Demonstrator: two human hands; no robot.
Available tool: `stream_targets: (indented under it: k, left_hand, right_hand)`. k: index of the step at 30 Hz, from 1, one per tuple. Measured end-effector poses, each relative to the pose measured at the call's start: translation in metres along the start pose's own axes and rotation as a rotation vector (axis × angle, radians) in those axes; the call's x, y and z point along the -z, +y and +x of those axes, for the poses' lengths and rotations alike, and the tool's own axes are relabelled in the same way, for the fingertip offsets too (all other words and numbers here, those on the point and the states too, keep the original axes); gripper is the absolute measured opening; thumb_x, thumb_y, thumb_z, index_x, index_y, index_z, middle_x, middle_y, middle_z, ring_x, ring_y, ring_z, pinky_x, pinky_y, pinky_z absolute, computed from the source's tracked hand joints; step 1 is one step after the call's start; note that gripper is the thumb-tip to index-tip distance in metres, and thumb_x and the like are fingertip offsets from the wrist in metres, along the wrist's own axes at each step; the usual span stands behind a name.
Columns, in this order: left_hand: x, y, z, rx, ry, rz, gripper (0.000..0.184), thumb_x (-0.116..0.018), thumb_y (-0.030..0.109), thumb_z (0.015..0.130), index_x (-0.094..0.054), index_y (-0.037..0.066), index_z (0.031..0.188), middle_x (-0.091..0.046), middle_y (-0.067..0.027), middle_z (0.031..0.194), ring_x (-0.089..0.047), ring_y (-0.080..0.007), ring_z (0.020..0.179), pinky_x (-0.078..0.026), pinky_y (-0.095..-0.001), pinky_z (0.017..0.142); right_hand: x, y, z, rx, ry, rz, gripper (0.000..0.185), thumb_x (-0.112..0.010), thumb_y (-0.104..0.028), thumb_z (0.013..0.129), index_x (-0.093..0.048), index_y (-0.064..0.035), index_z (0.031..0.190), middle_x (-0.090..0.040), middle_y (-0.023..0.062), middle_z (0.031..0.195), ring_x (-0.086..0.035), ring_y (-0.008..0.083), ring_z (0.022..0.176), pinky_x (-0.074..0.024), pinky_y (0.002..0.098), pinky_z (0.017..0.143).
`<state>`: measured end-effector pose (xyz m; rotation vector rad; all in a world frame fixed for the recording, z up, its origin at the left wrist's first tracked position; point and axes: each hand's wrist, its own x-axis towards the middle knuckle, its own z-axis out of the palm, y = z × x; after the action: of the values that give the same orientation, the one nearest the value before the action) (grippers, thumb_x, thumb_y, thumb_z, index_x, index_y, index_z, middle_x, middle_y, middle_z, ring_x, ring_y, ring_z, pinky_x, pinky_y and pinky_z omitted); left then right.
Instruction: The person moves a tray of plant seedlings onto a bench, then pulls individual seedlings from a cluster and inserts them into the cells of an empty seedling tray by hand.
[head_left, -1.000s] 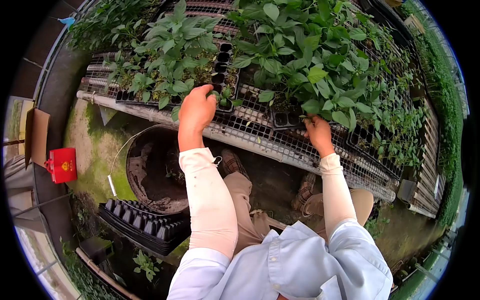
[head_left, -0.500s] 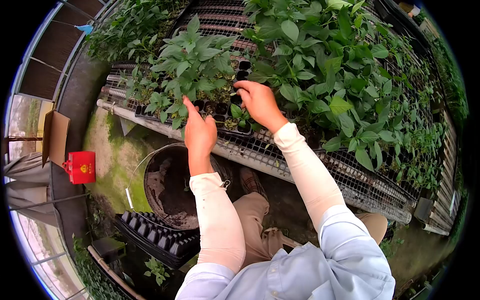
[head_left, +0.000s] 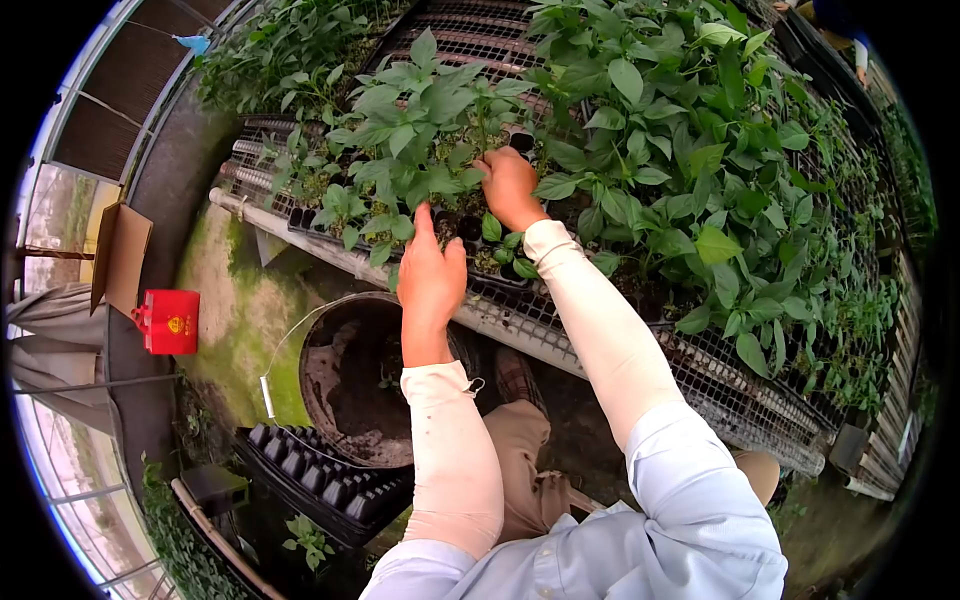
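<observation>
My right hand (head_left: 512, 188) has its fingers closed at the stem of a leafy green seedling (head_left: 482, 125) in the tray; the exact grip is partly hidden. Left of it, my left hand (head_left: 432, 285) is held open, index finger stretched up against the leaves of a seedling clump (head_left: 410, 115) and thumb apart. Between the hands lies the black cell tray (head_left: 468, 228), its cells holding dark soil and weedy growth. A small plant with rounded leaves (head_left: 491, 228) stands at its near edge.
Taller seedlings (head_left: 680, 180) crowd the bench to the right. Below the bench stand a soil-stained bucket (head_left: 318, 385) and stacked black trays (head_left: 325, 490). A red box (head_left: 170, 322) and an open cardboard carton (head_left: 122, 258) are at left. Another person's hand (head_left: 862, 75) shows far right.
My right hand has moved away from the small leafy bit near the tray's front and farther in, to a seedling's stem. My left hand stays beside the clump. The whole view has shifted slightly.
</observation>
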<state>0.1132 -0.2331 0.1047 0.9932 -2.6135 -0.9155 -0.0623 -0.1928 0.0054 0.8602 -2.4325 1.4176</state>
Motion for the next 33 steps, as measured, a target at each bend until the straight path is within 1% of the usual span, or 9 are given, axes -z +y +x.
stream_targets:
  k: [4, 8, 10, 16, 19, 24, 27, 28, 33]
  left_hand:
    - [-0.002, -0.007, 0.001, -0.013, 0.016, -0.001, 0.063, -0.059, 0.025, 0.090, -0.038, 0.004, 0.146, -0.060, -0.0270, 0.125, -0.057, -0.0435, 0.114, -0.045, -0.0483, 0.096]
    - [-0.001, -0.005, 0.001, -0.041, 0.020, 0.002, 0.059, -0.059, 0.026, 0.090, -0.044, 0.005, 0.142, -0.060, -0.0265, 0.125, -0.057, -0.0425, 0.115, -0.045, -0.0482, 0.097]
    - [0.004, 0.005, -0.002, -0.012, 0.001, -0.049, 0.051, -0.060, 0.020, 0.090, -0.051, -0.002, 0.135, -0.060, -0.0263, 0.127, -0.057, -0.0388, 0.120, -0.043, -0.0406, 0.101]
    - [0.001, 0.001, -0.001, -0.020, -0.024, -0.022, 0.054, -0.058, 0.025, 0.089, -0.049, 0.006, 0.139, -0.060, -0.0239, 0.127, -0.057, -0.0415, 0.117, -0.045, -0.0479, 0.097]
    - [0.000, 0.000, 0.000, -0.027, -0.022, -0.013, 0.053, -0.057, 0.023, 0.089, -0.049, 0.006, 0.139, -0.061, -0.0241, 0.127, -0.057, -0.0413, 0.117, -0.045, -0.0479, 0.097]
    - [-0.003, -0.005, -0.001, -0.130, -0.008, -0.115, 0.050, -0.058, 0.021, 0.089, -0.054, 0.000, 0.133, -0.063, -0.0241, 0.123, -0.059, -0.0411, 0.114, -0.046, -0.0441, 0.097]
    - [-0.003, -0.005, 0.001, -0.076, -0.127, -0.261, 0.046, -0.059, 0.019, 0.090, -0.057, -0.003, 0.130, -0.065, -0.0240, 0.121, -0.064, -0.0333, 0.111, -0.048, -0.0380, 0.096]
    - [0.001, -0.003, 0.002, -0.043, -0.184, -0.282, 0.046, -0.060, 0.018, 0.090, -0.057, -0.003, 0.131, -0.066, -0.0238, 0.120, -0.065, -0.0305, 0.111, -0.048, -0.0366, 0.095]
    - [0.004, 0.013, -0.011, -0.045, -0.178, -0.224, 0.043, -0.060, 0.019, 0.091, -0.059, -0.002, 0.128, -0.068, -0.0217, 0.117, -0.066, -0.0285, 0.107, -0.049, -0.0356, 0.093]
  right_hand:
    - [0.005, -0.011, 0.007, 0.098, -0.181, -0.033, 0.017, -0.059, -0.019, 0.090, -0.068, -0.0044, 0.091, -0.064, 0.0180, 0.092, -0.063, 0.0405, 0.088, -0.0491, 0.0498, 0.076]
    - [-0.002, -0.022, 0.013, 0.062, -0.386, -0.190, 0.017, -0.062, -0.015, 0.081, -0.071, -0.0097, 0.094, -0.067, 0.0139, 0.095, -0.066, 0.0367, 0.091, -0.0521, 0.0474, 0.074]
    - [-0.012, -0.023, 0.016, 0.137, -0.371, -0.282, 0.015, -0.064, -0.016, 0.078, -0.072, -0.0112, 0.089, -0.068, 0.0119, 0.095, -0.067, 0.0355, 0.088, -0.0529, 0.0462, 0.072]
    - [-0.004, -0.032, 0.018, 0.007, -0.294, -0.236, 0.014, -0.065, -0.020, 0.078, -0.072, -0.0110, 0.086, -0.068, 0.0103, 0.088, -0.068, 0.0343, 0.085, -0.0520, 0.0449, 0.069]
    - [0.013, -0.031, 0.004, -0.014, -0.071, -0.085, 0.011, -0.067, -0.020, 0.081, -0.070, -0.0095, 0.085, -0.066, 0.0110, 0.085, -0.066, 0.0346, 0.082, -0.0499, 0.0456, 0.070]
    - [0.103, -0.053, -0.036, 0.072, -0.043, -0.010, 0.020, -0.071, -0.021, 0.085, -0.070, -0.0028, 0.092, -0.063, 0.0095, 0.089, -0.063, 0.0326, 0.077, -0.0477, 0.0404, 0.066]
    - [0.155, -0.064, -0.083, -0.018, -0.018, -0.001, 0.018, -0.070, -0.022, 0.086, -0.068, -0.0044, 0.084, -0.066, 0.0111, 0.080, -0.066, 0.0322, 0.076, -0.0496, 0.0406, 0.064]
    - [0.159, -0.060, -0.102, -0.016, 0.084, 0.225, 0.017, -0.072, -0.020, 0.086, -0.067, -0.0031, 0.087, -0.067, 0.0114, 0.077, -0.068, 0.0319, 0.075, -0.0509, 0.0373, 0.064]
    - [0.216, -0.036, -0.179, -0.021, -0.008, 0.097, 0.018, -0.068, -0.018, 0.089, -0.068, -0.0020, 0.095, -0.066, 0.0115, 0.080, -0.066, 0.0312, 0.079, -0.0508, 0.0359, 0.072]
